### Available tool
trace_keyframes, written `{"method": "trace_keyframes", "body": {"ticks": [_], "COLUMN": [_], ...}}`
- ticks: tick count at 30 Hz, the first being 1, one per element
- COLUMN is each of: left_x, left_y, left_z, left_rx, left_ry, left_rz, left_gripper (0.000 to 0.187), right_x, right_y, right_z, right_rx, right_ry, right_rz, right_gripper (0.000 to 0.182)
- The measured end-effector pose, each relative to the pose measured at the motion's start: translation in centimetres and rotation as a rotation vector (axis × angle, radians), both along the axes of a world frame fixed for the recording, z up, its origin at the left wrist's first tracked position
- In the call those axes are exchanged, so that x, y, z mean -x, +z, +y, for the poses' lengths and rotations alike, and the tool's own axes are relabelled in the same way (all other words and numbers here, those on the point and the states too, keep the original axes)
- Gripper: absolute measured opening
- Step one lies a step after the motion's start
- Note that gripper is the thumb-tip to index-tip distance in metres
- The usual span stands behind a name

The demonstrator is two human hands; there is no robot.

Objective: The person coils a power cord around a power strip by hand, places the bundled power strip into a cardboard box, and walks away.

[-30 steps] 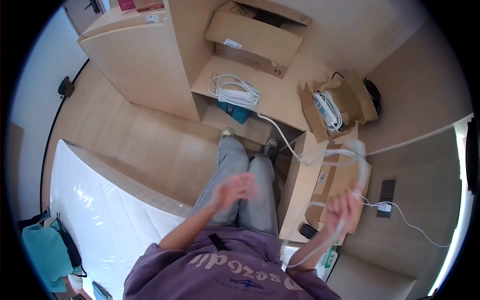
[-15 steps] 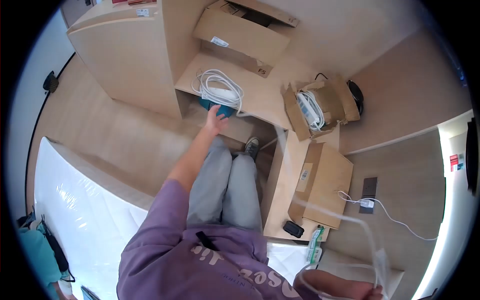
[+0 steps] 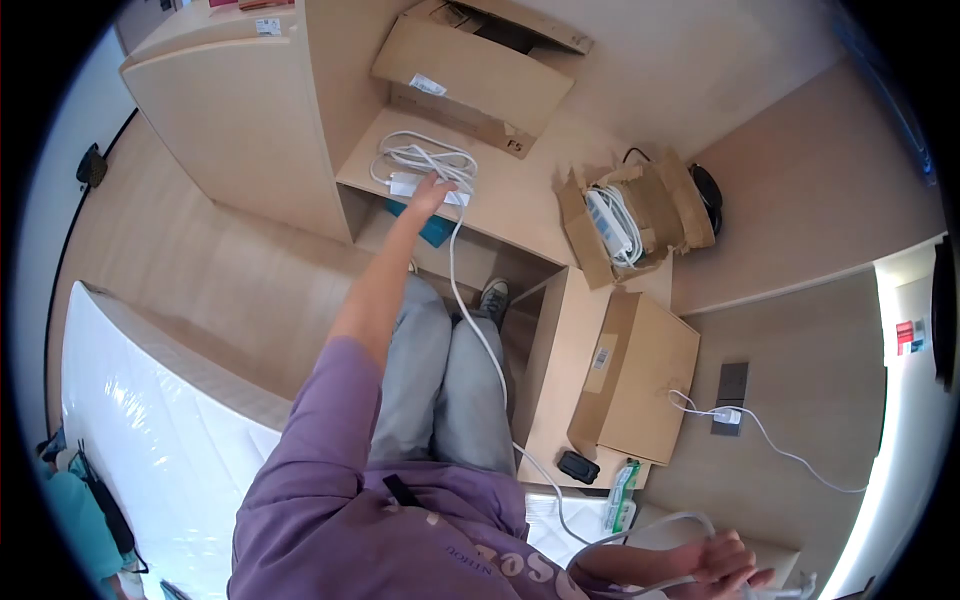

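Note:
A white power strip (image 3: 405, 184) with its cord coiled loosely (image 3: 430, 147) lies near the front edge of the wooden desk. My left hand (image 3: 430, 195) is closed over the strip and cord, its fingers partly hidden. From there a length of white cable (image 3: 487, 345) runs down past my legs to the lower right. My right hand (image 3: 715, 560) is closed around this cable at the bottom right, with a loop rising above the fist. A white plug end (image 3: 800, 590) shows beside it, partly cut off by the frame.
On the desk stand a large cardboard box (image 3: 470, 75) and a torn open box (image 3: 665, 215) holding another white power strip (image 3: 612, 228). A third box (image 3: 645, 375), a black case (image 3: 578, 466) and a green-white packet (image 3: 620, 495) sit right. A plastic-wrapped mattress (image 3: 150, 420) lies left.
My left hand has gone from open below the desk edge to closed on the power strip. My right hand has shifted slightly up and left, and the swinging cable now hangs slack.

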State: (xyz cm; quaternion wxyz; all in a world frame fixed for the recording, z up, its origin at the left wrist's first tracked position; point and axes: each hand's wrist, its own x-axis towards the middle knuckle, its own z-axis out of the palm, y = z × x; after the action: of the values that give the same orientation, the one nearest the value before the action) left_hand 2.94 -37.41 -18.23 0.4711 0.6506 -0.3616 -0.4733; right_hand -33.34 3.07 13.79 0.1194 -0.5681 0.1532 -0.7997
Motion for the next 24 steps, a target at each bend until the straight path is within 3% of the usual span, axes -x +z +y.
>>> {"method": "trace_keyframes", "body": {"ticks": [1,2,5,7,10,13,14,16,19,22,24], "left_x": [-0.8,-1.1,-1.9,-2.6,-2.5,-3.9,-3.8,-3.0,0.2,2.6,3.1], "left_y": [-1.6,-1.6,-1.8,-5.6,-6.4,-8.0,-7.9,-7.1,-2.9,6.1,8.6], "left_z": [-1.0,-0.9,0.0,-1.1,0.6,1.9,2.7,5.8,12.3,19.0,23.1], "left_rx": [-0.026,-0.118,-0.045,0.011,0.042,0.055,0.027,-0.032,0.097,-0.019,0.077], "left_ry": [-0.037,-0.026,-0.084,-0.034,-0.012,-0.096,-0.045,0.061,-0.08,-0.3,-0.422], "left_rz": [-0.244,-0.239,0.016,-0.038,-0.025,-0.132,-0.042,0.132,0.539,0.609,0.625], "left_gripper": [0.073,0.07,0.062,0.051,0.045,0.038,0.037,0.034,0.033,0.03,0.032], "right_x": [-0.7,-0.3,0.4,-0.5,-1.7,-2.8,-3.1,-4.4,-6.6,-10.7,-12.9], "right_y": [0.1,0.0,-1.1,-1.3,-0.9,-0.7,-0.8,-1.2,-2.8,-3.6,-3.6], "right_z": [-0.5,-0.5,-1.6,-2.5,-3.6,-5.0,-5.2,-6.4,-8.6,-10.3,-10.2], "right_rx": [-0.03,-0.149,-0.265,-0.323,-0.453,-0.523,-0.577,-0.62,-0.858,-1.02,-1.079], "right_ry": [0.04,0.163,-0.022,0.039,0.1,0.342,0.407,0.708,0.996,1.012,1.103], "right_rz": [-0.021,0.019,0.063,-0.046,-0.14,0.135,0.159,0.07,-0.269,-0.144,-0.067], "right_gripper": [0.025,0.022,0.033,0.029,0.02,0.015,0.015,0.015,0.016,0.017,0.015]}}
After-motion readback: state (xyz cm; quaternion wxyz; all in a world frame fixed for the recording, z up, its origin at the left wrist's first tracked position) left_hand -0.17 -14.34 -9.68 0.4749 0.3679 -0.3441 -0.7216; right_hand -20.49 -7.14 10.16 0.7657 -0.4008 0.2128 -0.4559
